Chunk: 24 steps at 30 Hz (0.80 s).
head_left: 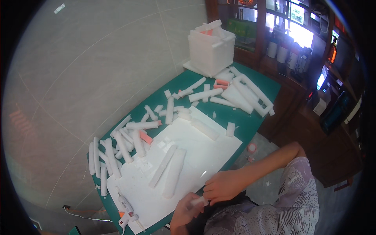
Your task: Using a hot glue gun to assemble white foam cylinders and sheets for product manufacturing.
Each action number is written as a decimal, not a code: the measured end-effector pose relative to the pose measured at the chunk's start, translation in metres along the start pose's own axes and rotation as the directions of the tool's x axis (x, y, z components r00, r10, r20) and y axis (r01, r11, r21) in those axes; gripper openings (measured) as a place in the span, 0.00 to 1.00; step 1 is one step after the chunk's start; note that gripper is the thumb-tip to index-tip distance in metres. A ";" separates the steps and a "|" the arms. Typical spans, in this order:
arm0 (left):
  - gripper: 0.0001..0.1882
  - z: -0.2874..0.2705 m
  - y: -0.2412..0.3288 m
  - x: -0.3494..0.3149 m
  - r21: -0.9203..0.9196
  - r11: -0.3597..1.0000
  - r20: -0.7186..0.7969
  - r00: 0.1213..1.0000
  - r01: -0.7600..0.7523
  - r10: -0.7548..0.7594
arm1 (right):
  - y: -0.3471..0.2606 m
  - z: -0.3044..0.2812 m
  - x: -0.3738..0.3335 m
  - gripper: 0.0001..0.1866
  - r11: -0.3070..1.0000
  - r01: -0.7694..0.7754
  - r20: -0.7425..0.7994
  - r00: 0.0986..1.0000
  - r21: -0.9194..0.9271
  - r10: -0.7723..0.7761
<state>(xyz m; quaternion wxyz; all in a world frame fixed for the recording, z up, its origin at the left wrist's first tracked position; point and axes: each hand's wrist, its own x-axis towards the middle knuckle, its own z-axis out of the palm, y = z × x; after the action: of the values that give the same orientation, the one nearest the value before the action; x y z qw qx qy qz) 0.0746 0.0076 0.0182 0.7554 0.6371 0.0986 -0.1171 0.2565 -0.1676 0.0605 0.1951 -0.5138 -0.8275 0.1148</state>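
Note:
Near the front edge of the table, my left hand (185, 210) is closed around a small white foam piece (200, 201). My right hand (224, 187) reaches in from the right, its curled fingertips pinching at the same piece. On the white board (203, 156) beyond my hands lie a wide white foam strip (174, 172) and a thinner foam strip (163, 166), side by side. A white hot glue gun (126, 209) rests at the board's near left corner, with its cord trailing off the edge.
Loose foam strips (121, 147) are heaped along the left side of the green table (250, 125), with a pink piece (146, 137) among them. A white foam box (211, 53) stands at the far end, beside foam frames (250, 94). Wooden shelving (282, 84) borders the right.

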 end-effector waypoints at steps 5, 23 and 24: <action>0.10 0.004 -0.002 0.007 -0.117 0.992 -0.081 0.996 -0.041 0.032 | 0.000 0.014 0.002 0.13 0.945 -0.276 -0.131 0.945 0.175 0.301; 0.11 0.016 0.034 0.001 0.012 0.998 0.071 0.995 0.064 -0.064 | -0.005 -0.015 0.010 0.09 0.818 -0.147 0.044 0.988 0.556 0.148; 0.11 0.015 0.036 0.002 0.038 0.998 0.091 0.994 0.052 -0.056 | -0.005 -0.020 0.011 0.09 0.806 -0.151 0.072 0.988 0.572 0.134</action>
<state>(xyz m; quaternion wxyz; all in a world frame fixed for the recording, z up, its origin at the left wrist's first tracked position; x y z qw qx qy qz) 0.0879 -0.0011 0.0541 0.7443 0.6414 0.0787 -0.1685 0.2567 -0.1598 0.0823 0.3206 -0.4897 -0.7157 0.3811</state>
